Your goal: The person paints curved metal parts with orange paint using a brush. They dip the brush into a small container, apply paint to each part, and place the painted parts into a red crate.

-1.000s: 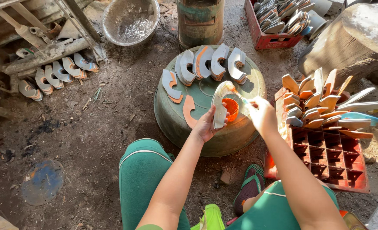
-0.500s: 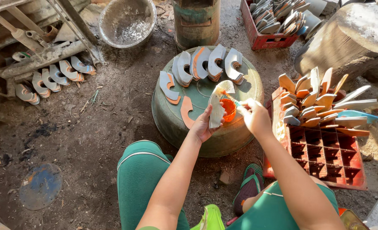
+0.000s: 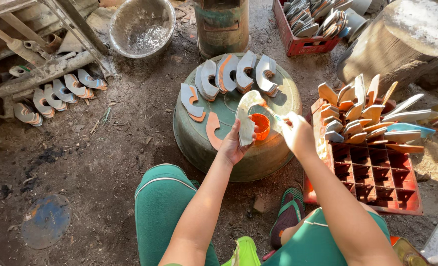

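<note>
Held upright over the near right edge of the upturned green tub [image 3: 278,162]: a curved grey piece [image 3: 246,120], left hand [image 3: 233,145] fingers clamped on its lower end. Right hand [image 3: 297,134] pinched shut on a thin brush [image 3: 270,111]. Probably light, stiff, wet-slick where painted orange; best gripped by bare edges

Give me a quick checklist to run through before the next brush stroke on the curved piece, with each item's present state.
1. Left hand grips the curved piece upright: ok.
2. Right hand holds the brush with its tip at the piece: ok.
3. Orange paint cup within reach on the upturned green tub: ok.
4. Paint load on the bristles: cannot tell, too small.
5. Free spot on the tub beside the finished pieces: ok.
6. Unpainted stock in the red crate: ok.
</note>
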